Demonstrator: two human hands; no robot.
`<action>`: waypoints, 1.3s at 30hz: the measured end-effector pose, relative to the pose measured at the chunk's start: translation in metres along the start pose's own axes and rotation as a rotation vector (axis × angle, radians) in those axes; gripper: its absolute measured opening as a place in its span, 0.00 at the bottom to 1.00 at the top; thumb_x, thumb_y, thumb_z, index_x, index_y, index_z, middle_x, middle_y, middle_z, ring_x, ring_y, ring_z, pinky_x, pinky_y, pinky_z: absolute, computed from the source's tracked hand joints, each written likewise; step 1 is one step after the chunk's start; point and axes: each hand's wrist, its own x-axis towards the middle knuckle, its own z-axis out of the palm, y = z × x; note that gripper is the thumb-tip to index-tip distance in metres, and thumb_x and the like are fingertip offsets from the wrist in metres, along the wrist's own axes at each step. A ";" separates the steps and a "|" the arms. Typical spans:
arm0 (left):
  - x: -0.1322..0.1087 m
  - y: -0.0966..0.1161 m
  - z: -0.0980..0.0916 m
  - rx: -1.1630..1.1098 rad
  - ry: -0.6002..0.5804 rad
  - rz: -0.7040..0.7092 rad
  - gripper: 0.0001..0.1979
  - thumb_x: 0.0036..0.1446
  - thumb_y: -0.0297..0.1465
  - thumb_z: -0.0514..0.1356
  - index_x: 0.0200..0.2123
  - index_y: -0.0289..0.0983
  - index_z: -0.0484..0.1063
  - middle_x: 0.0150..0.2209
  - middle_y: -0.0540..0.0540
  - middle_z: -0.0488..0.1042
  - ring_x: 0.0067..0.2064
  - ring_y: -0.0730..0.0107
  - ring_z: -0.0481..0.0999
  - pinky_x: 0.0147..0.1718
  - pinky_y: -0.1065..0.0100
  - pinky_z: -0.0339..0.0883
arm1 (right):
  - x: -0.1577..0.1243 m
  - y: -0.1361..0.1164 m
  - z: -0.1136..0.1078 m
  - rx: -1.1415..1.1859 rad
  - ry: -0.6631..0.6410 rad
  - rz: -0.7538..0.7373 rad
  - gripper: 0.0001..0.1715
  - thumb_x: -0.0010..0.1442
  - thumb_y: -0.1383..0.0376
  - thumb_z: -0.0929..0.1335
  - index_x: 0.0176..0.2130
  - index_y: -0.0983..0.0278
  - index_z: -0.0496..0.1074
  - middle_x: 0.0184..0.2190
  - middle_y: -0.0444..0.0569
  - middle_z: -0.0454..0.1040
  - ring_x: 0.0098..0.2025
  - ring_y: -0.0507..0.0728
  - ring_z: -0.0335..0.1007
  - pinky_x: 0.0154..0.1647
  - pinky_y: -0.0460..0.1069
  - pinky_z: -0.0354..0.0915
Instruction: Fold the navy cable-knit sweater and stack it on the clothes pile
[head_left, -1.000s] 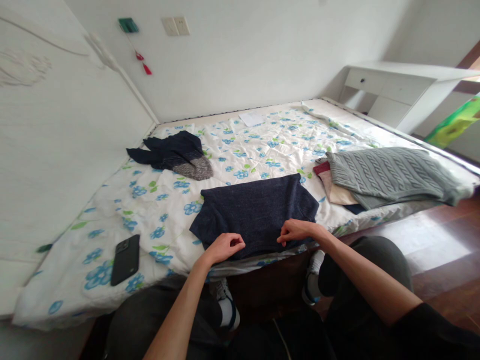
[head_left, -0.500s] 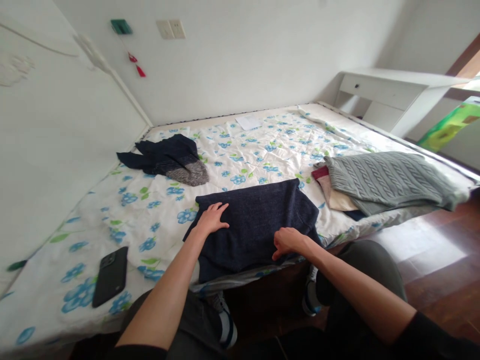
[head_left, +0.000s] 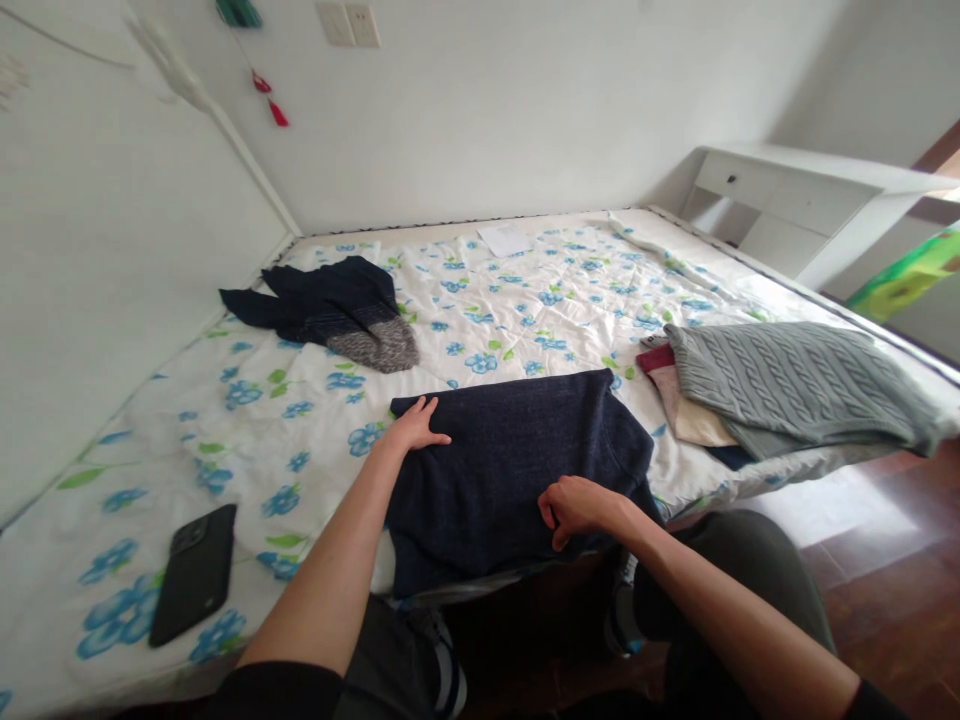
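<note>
A dark navy knit sweater (head_left: 510, 450) lies folded along the near edge of the bed, part of it draping over the side. Spread flat near its far left corner, my left hand (head_left: 416, 428) presses on the cloth with fingers apart. My right hand (head_left: 581, 508) is over the sweater's near right part, its fingers curled in and the thumb pointing down; no cloth shows bunched in it. To the right lies a grey cable-knit sweater (head_left: 787, 385) on top of other garments, among them a red and cream one (head_left: 671, 395).
A navy and grey knit garment (head_left: 337, 310) lies loosely at the far left of the flowered bed sheet (head_left: 480, 325). A black phone (head_left: 195, 575) rests near the left front edge. White paper (head_left: 504, 240) lies by the wall, and a white desk (head_left: 795, 200) stands beyond the bed.
My left hand has shifted slightly up and left over the sweater toward its far left corner. The right hand has moved slightly down. The camera view has shifted a little.
</note>
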 end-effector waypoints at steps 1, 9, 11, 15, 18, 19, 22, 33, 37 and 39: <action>0.000 -0.002 0.001 -0.014 -0.001 -0.018 0.68 0.56 0.60 0.71 0.87 0.34 0.47 0.86 0.25 0.43 0.85 0.35 0.54 0.78 0.52 0.57 | 0.003 0.002 -0.002 0.028 -0.021 -0.021 0.18 0.51 0.55 0.89 0.40 0.55 0.88 0.33 0.41 0.85 0.37 0.57 0.83 0.33 0.46 0.62; -0.001 0.017 0.007 0.025 -0.020 -0.067 0.66 0.57 0.53 0.76 0.88 0.45 0.45 0.88 0.26 0.37 0.84 0.17 0.53 0.77 0.35 0.58 | 0.071 0.002 -0.034 0.222 0.490 -0.157 0.22 0.74 0.57 0.76 0.63 0.61 0.84 0.57 0.56 0.86 0.59 0.65 0.83 0.66 0.57 0.73; -0.003 0.024 0.009 0.012 -0.025 -0.063 0.62 0.59 0.50 0.76 0.87 0.51 0.48 0.88 0.33 0.35 0.83 0.12 0.52 0.75 0.28 0.58 | 0.103 -0.009 -0.043 0.150 0.615 -0.187 0.30 0.75 0.59 0.74 0.72 0.60 0.77 0.69 0.60 0.79 0.71 0.69 0.75 0.76 0.63 0.65; -0.006 0.037 0.016 -0.003 -0.001 -0.047 0.54 0.63 0.46 0.73 0.86 0.58 0.52 0.89 0.41 0.38 0.81 0.04 0.51 0.69 0.17 0.61 | 0.168 -0.039 -0.054 0.071 0.630 -0.131 0.45 0.78 0.56 0.71 0.84 0.62 0.59 0.83 0.63 0.60 0.84 0.72 0.54 0.82 0.68 0.57; -0.008 0.041 0.017 -0.013 -0.015 -0.038 0.51 0.65 0.42 0.70 0.86 0.57 0.52 0.89 0.41 0.38 0.81 0.03 0.50 0.68 0.17 0.62 | 0.203 -0.048 -0.050 0.031 0.613 -0.046 0.45 0.80 0.55 0.69 0.85 0.63 0.55 0.85 0.64 0.53 0.87 0.74 0.46 0.84 0.73 0.50; -0.008 0.040 0.017 -0.017 -0.030 -0.039 0.51 0.65 0.41 0.69 0.86 0.56 0.51 0.89 0.42 0.37 0.81 0.03 0.50 0.69 0.17 0.62 | 0.209 -0.046 -0.047 0.019 0.618 -0.037 0.44 0.81 0.54 0.68 0.86 0.61 0.54 0.86 0.62 0.53 0.87 0.74 0.46 0.84 0.74 0.48; -0.008 0.037 0.014 -0.025 -0.066 -0.049 0.54 0.65 0.41 0.70 0.87 0.57 0.47 0.89 0.44 0.32 0.83 0.06 0.47 0.72 0.21 0.61 | 0.210 -0.030 -0.039 -0.018 0.649 -0.024 0.43 0.82 0.46 0.66 0.85 0.52 0.57 0.87 0.55 0.51 0.87 0.73 0.44 0.85 0.73 0.46; 0.006 0.021 0.021 -0.053 -0.067 0.010 0.59 0.61 0.49 0.74 0.87 0.60 0.45 0.89 0.42 0.34 0.85 0.18 0.45 0.76 0.26 0.55 | 0.143 0.094 -0.059 -0.135 0.583 0.158 0.50 0.80 0.34 0.58 0.87 0.54 0.53 0.87 0.53 0.48 0.88 0.69 0.43 0.87 0.66 0.42; 0.012 0.016 0.026 -0.058 -0.047 0.041 0.59 0.60 0.49 0.73 0.86 0.58 0.46 0.89 0.39 0.37 0.86 0.21 0.45 0.77 0.27 0.52 | 0.105 0.169 -0.070 -0.094 0.490 0.321 0.53 0.79 0.32 0.57 0.88 0.55 0.51 0.87 0.57 0.47 0.88 0.72 0.42 0.86 0.73 0.41; 0.014 0.014 0.027 -0.053 -0.047 0.037 0.59 0.60 0.49 0.74 0.86 0.58 0.47 0.89 0.39 0.37 0.85 0.21 0.46 0.77 0.27 0.52 | 0.089 0.200 -0.072 -0.032 0.489 0.397 0.55 0.78 0.32 0.58 0.88 0.56 0.50 0.88 0.58 0.45 0.89 0.73 0.39 0.86 0.76 0.40</action>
